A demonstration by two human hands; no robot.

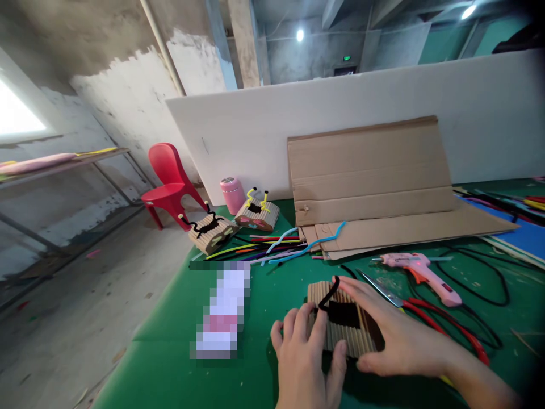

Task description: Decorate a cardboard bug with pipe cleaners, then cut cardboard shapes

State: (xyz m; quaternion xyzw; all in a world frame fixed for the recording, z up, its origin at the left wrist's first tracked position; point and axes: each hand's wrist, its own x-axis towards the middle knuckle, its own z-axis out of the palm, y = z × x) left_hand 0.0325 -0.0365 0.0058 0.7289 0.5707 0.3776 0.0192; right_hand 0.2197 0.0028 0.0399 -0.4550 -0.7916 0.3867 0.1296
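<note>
A small block of corrugated cardboard [340, 335] lies on the green table [170, 363] with a black pipe cleaner [330, 294] sticking up from its top. My left hand [304, 355] curls around the block's left side, fingers and thumb closed on it. My right hand [395, 335] lies over the block's right side, fingers pressed against the cardboard by the black patch.
Red-handled scissors [426, 318] and a pink glue gun [421, 275] lie right of my hands. Coloured pipe cleaners [272, 245], two finished cardboard pieces [210, 232] [258, 215], a pink cup [232, 194] and cardboard sheets [370, 170] sit behind. A red chair [170, 184] stands off the table's left edge.
</note>
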